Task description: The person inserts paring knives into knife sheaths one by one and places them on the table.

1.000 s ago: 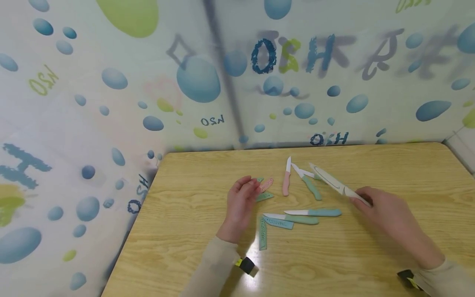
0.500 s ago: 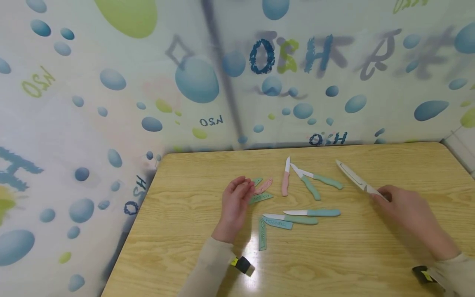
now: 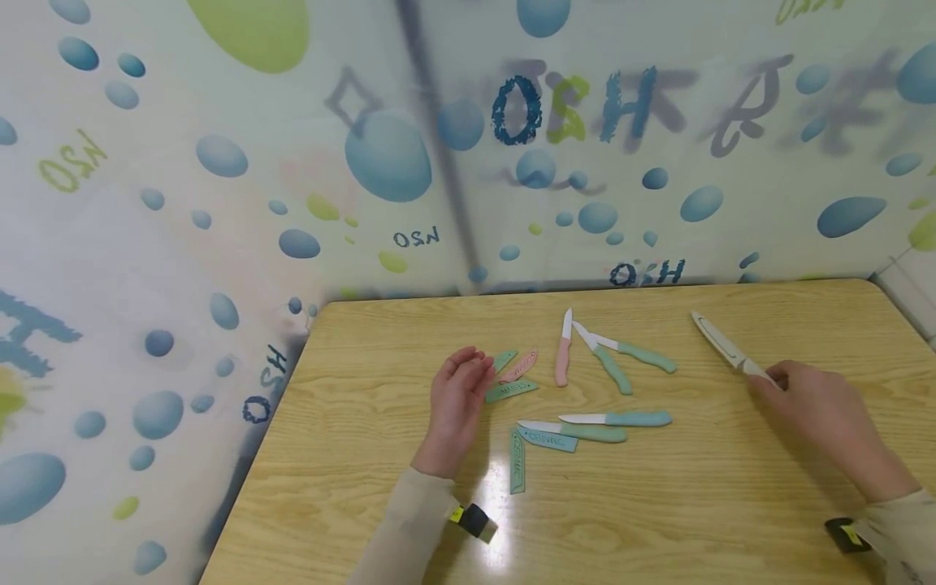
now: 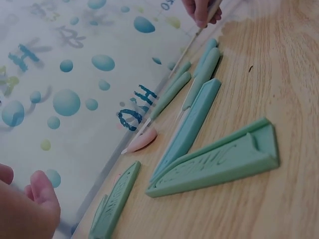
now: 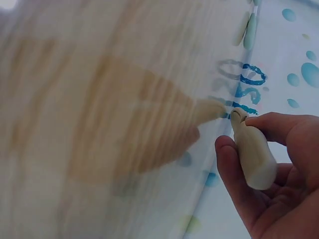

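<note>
Pinched in right hand point(image 3: 822, 410), over right side of table point(image 3: 322, 455): cream knife point(image 3: 755, 370), apparently sheathed. Beside loose sheaths point(image 3: 510, 392), relaxed, half-open, gripping nothing: left hand point(image 3: 455, 402). Apparently done: sheathing of cream knife. Apparently left: five bare knives point(image 3: 613, 371), five sheaths.

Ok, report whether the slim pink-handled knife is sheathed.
Unsheathed: the slim pink-handled knife shows its white blade bare.

Head cam bright, w/ glare on table point(image 3: 497, 561); 2 wrist cams dimmer, R cam hazy.
</note>
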Action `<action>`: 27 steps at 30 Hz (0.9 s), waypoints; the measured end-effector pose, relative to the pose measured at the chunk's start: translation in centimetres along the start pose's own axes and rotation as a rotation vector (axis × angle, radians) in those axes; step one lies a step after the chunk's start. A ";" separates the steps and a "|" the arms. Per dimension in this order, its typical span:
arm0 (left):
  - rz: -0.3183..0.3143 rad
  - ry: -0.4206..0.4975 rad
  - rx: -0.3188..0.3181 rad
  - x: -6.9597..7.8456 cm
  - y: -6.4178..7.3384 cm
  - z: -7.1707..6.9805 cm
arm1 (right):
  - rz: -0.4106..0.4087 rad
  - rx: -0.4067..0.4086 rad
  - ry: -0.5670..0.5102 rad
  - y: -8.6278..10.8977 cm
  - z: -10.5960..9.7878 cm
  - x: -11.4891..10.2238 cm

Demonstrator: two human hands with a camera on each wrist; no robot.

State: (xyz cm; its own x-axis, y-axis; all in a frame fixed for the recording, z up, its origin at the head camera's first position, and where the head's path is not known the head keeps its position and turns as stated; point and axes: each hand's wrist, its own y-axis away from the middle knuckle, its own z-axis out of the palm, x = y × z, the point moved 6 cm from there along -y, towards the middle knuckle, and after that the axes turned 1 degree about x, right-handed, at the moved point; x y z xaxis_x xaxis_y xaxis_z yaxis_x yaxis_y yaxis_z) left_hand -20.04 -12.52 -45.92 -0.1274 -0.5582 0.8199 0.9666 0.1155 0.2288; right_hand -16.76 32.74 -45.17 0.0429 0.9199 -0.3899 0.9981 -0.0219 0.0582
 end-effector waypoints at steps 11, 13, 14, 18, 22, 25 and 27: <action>0.028 0.015 0.050 1.0 -0.5 -1.6 | 0.045 -0.046 0.031 -0.4 0.4 0.4; 0.032 0.017 0.056 1.1 -0.6 -1.8 | 0.044 -0.075 0.041 -0.4 0.7 0.3; 0.034 0.014 0.058 1.1 -0.6 -1.9 | 0.041 -0.086 0.047 -0.4 0.8 0.2; 0.032 0.017 0.068 1.3 -0.7 -2.2 | 0.001 -0.087 0.084 -0.6 1.0 0.0; 0.023 0.017 0.074 1.4 -0.7 -2.4 | -0.032 -0.075 0.118 -0.8 1.1 -0.2; 0.022 0.011 0.075 1.5 -0.7 -2.6 | -0.036 -0.079 0.128 -0.9 1.1 -0.1; 0.023 0.011 0.077 1.6 -0.7 -2.7 | -0.038 -0.087 0.130 -1.1 1.2 0.0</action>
State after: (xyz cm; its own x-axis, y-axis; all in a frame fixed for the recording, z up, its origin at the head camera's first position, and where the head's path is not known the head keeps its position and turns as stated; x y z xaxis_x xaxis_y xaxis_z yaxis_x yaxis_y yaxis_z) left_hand -20.29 -15.68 -46.17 -0.1027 -0.5637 0.8196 0.9491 0.1911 0.2503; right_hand -17.76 32.32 -46.38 -0.0070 0.9626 -0.2710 0.9909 0.0430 0.1273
